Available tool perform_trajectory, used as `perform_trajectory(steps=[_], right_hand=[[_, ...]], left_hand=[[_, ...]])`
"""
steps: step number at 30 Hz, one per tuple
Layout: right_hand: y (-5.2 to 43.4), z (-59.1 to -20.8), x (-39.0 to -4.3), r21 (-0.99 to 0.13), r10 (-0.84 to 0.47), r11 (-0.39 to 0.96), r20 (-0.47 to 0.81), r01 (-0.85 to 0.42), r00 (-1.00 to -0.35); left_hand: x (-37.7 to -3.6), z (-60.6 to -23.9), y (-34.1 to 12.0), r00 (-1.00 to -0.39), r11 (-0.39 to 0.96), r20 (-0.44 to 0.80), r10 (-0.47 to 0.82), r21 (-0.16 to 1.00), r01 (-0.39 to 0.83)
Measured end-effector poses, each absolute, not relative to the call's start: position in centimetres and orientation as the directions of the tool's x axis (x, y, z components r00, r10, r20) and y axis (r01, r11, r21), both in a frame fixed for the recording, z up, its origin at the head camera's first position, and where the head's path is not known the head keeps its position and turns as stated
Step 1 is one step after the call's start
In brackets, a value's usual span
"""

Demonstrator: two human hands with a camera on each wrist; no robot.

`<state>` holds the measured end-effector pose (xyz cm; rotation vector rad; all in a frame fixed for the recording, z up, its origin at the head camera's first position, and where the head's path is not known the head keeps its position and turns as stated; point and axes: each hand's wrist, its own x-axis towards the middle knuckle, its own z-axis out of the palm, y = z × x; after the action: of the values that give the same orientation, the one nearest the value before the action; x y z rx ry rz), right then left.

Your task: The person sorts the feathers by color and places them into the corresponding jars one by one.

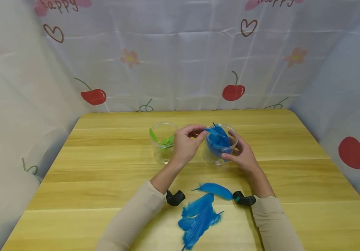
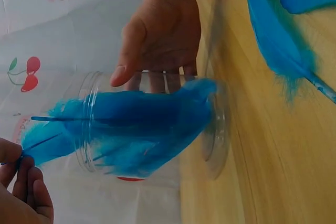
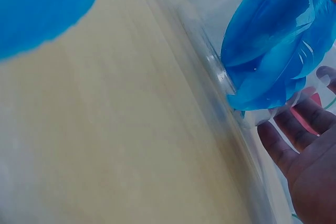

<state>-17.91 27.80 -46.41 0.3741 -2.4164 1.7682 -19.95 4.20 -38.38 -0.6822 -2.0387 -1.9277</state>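
My left hand [image 1: 185, 145] pinches the quill of a blue feather [image 2: 51, 142] between thumb and fingertips, at the mouth of a clear plastic jar [image 1: 212, 159]. The held feather's vane reaches in past the rim. Several blue feathers [image 3: 268, 45] stand bunched inside this jar, one dark quill poking out above the rim. My right hand [image 1: 244, 155] holds the jar from its right side, thumb at the front and fingers round the far wall. The jar stands upright on the wooden table [image 1: 104, 174].
Left of my left hand stands a second clear jar [image 1: 158, 157] with green feathers [image 1: 167, 140] in it. Between my forearms lie a loose pile of blue feathers [image 1: 200, 218] and a single blue feather [image 1: 215, 190]. A printed cloth [image 1: 180, 69] hangs behind the table.
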Motion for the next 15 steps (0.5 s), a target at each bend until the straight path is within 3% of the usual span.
perform_trajectory(steps=[6,15], right_hand=[[27.8,-46.5,-17.8,-0.92,-0.126,0.285,0.242,-0.269,-0.962],[27.8,-46.4,-17.9,-0.918,-0.125,0.284,0.252,-0.278,-0.96]], left_hand=[[-20.2,-39.2,4.8,-0.878,0.07,0.411,0.247,0.896,0.439],[-20.1,-40.4,5.4,-0.898,0.077,0.361,0.251,0.917,0.391]])
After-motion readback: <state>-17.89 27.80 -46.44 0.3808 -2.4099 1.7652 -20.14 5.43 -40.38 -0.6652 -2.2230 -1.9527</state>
